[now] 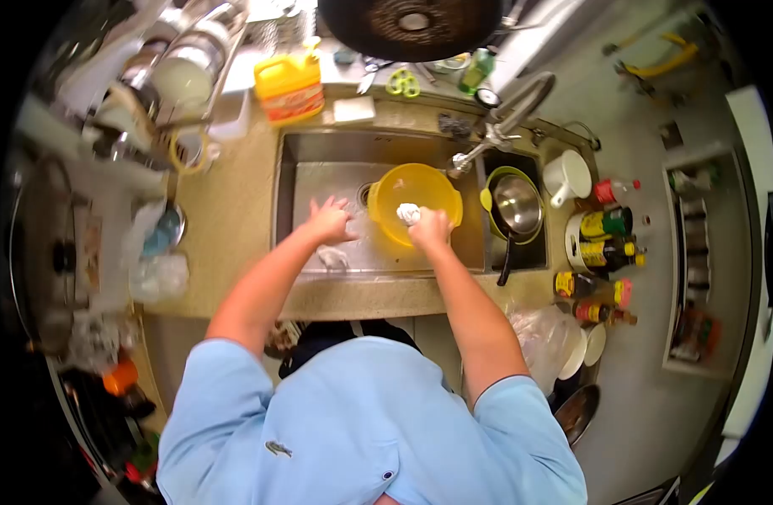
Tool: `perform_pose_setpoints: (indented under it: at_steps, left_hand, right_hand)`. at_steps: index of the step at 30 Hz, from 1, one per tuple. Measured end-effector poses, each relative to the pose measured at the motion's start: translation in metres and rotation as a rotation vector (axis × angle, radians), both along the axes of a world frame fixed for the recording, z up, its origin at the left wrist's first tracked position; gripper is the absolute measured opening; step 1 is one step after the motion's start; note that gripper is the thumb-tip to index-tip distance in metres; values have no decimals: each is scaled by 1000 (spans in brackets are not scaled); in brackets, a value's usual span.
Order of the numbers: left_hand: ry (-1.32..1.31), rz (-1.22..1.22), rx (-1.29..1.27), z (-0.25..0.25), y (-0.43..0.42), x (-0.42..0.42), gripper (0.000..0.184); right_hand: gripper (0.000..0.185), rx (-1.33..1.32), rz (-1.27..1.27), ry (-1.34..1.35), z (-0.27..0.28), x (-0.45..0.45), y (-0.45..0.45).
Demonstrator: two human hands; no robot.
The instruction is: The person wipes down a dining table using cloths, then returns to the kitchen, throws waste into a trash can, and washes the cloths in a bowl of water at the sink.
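In the steel sink (315,156) stands a yellow plastic basin (399,179). My right hand (432,228) is closed on a crumpled white cloth (408,212) over the basin's near right part. To the left of the basin, my left hand (330,221) hangs over the sink with its fingers spread and nothing in it. Just below that hand, a small whitish lump (332,257) lies on the sink floor; its kind is unclear. The drain (365,194) shows beside the basin's left rim.
A tap (487,143) reaches over the sink's right side. In the smaller right basin sit a green bowl (496,178) and a steel pan (517,204). A yellow detergent jug (289,87) and a white sponge (353,109) stand behind. Bottles (606,223) line the right.
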State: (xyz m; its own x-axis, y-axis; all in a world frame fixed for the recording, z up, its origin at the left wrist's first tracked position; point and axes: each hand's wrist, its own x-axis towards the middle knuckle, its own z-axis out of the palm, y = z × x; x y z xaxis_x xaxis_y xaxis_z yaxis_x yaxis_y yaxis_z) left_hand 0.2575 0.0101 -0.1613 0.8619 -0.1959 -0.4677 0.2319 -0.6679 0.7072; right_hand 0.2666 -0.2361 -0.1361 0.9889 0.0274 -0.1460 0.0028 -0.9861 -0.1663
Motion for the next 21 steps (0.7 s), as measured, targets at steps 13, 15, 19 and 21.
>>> perform_pose_setpoints:
  at_steps: [13, 15, 19, 21]
  left_hand:
    - [-157, 192, -482, 74, -123, -25, 44]
    - [54, 116, -858, 81, -135, -41, 38]
    - [261, -166, -1199, 166, -178, -138, 17]
    - [486, -390, -1448, 207, -216, -207, 26]
  right_hand:
    - [45, 1280, -452, -278, 62, -104, -19]
    - [39, 1540, -477, -373, 80, -140, -39]
    - [45, 1950, -754, -601, 144, -279, -109]
    - [42, 1831, -752, -719, 178, -373, -126]
